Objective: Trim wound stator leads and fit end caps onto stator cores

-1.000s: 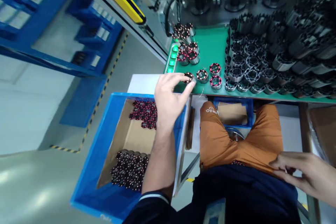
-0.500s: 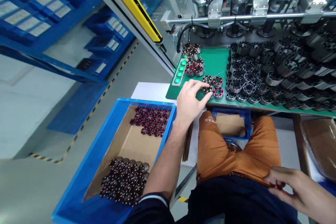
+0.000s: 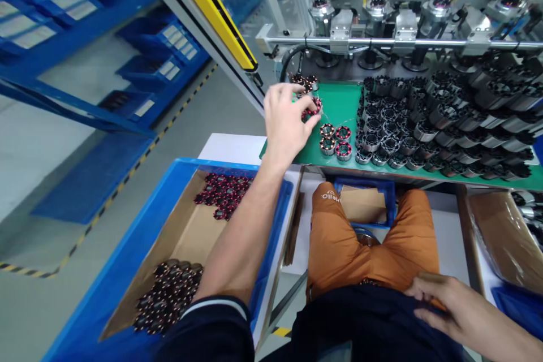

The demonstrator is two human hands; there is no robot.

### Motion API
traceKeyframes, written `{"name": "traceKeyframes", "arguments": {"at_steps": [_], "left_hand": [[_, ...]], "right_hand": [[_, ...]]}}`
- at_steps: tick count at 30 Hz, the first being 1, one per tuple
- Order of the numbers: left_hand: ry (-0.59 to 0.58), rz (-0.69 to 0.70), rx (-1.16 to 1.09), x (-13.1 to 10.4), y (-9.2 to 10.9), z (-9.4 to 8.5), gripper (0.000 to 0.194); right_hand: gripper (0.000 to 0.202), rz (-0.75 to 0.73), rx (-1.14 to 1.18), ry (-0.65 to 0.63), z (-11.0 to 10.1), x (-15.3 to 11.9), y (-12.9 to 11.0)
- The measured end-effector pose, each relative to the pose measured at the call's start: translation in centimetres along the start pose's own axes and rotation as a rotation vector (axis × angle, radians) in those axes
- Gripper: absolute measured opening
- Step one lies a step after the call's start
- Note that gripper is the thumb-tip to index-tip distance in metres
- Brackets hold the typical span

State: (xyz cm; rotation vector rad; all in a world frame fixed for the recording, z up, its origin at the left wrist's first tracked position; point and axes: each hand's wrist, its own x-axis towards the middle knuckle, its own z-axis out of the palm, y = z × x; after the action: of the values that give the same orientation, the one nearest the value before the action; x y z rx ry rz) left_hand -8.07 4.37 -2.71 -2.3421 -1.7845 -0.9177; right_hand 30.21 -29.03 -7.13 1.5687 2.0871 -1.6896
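Observation:
My left hand (image 3: 288, 121) reaches over the left end of the green work surface (image 3: 339, 102). Its thumb and fingers close round a motor stator (image 3: 314, 106) with red windings, partly hidden by the fingers. Just right of it, a small group of wound stators (image 3: 335, 142) stands upright, some red and some copper-coloured. Farther back are more copper-wound stators (image 3: 306, 82). My right hand (image 3: 445, 302) rests by my lap with loosely bent fingers, thumb apart, and nothing visible in it.
Many dark, unwound stators (image 3: 390, 119) stand in stacked rows on the right. A machine with metal spindles (image 3: 377, 11) and a rail lies behind. To my left sits a blue crate (image 3: 169, 172) with cardboard and wound stators. A smaller blue bin (image 3: 388, 218) is below the table.
My left hand has moved from the front group of stators back and left to the group behind, onto a red-wound stator. My right hand stays by my lap. The view has shifted slightly.

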Motion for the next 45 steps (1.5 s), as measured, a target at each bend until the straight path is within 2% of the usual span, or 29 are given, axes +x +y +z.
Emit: {"name": "traceKeyframes", "arguments": {"at_steps": [3,5,7,8,10,12,15,18,20,22,24,26,27,30,37,41,45], "left_hand": [[0.210,0.130,-0.287,-2.0,4.0,-4.2,0.012],[0.244,0.185,-0.617,-4.4,7.5,-6.8,0.019],[0.043,0.214,-0.817,-7.0,10.7,-8.4,0.039],[-0.065,0.230,-0.888,-8.2,12.0,-8.7,0.044],[-0.236,0.234,-0.962,-10.2,13.6,-8.2,0.044],[-0.315,0.120,-0.977,-11.5,14.5,-6.6,0.038],[-0.306,-0.111,-0.950,-12.3,15.4,-3.8,0.039],[-0.304,-0.180,-0.945,-12.6,15.9,-2.4,0.037],[-0.312,-0.169,-0.937,-13.1,16.0,-2.4,0.033],[-0.314,-0.150,-0.916,-14.0,15.8,-3.0,0.029],[-0.309,-0.102,-0.879,-15.0,15.4,-3.7,0.020],[-0.287,0.004,-0.835,-15.8,14.9,-4.2,0.007],[-0.267,0.060,-0.823,-16.1,14.8,-4.3,0.006],[-0.235,0.154,-0.837,-16.5,14.7,-4.1,0.018],[-0.363,0.063,-0.884,-16.3,15.8,-3.0,0.011],[-0.303,-0.014,-0.992,-16.5,16.1,-2.7,0.010],[-0.268,0.027,-0.990,-16.6,16.1,-2.4,0.012]], "right_hand": [[0.019,-0.073,0.088,0.108,-1.2,0.3,-1.4],[0.020,-0.147,0.200,0.295,-2.5,0.9,-3.5],[0.021,-0.243,0.377,0.542,-4.1,1.7,-6.1],[0.032,-0.323,0.530,0.625,-4.8,2.2,-7.4],[0.061,-0.413,0.787,0.570,-6.1,3.1,-9.4],[0.061,-0.351,0.805,0.502,-7.0,3.9,-10.6],[0.050,-0.274,0.728,0.488,-7.4,4.4,-11.0],[0.047,-0.271,0.730,0.610,-7.1,4.6,-10.5],[0.044,-0.271,0.730,0.705,-7.0,4.8,-10.0],[0.044,-0.276,0.728,0.744,-7.0,5.0,-9.8],[0.049,-0.267,0.722,0.729,-7.1,5.1,-9.6],[0.056,-0.240,0.711,0.694,-7.1,5.2,-9.5],[0.059,-0.223,0.705,0.680,-7.1,5.1,-9.4],[0.060,-0.192,0.703,0.682,-7.1,5.0,-9.3],[0.073,-0.140,0.742,0.712,-7.2,5.0,-9.1],[0.077,-0.132,0.751,0.704,-7.1,4.9,-8.8],[0.065,-0.162,0.742,0.700,-7.0,4.7,-8.4]]}}
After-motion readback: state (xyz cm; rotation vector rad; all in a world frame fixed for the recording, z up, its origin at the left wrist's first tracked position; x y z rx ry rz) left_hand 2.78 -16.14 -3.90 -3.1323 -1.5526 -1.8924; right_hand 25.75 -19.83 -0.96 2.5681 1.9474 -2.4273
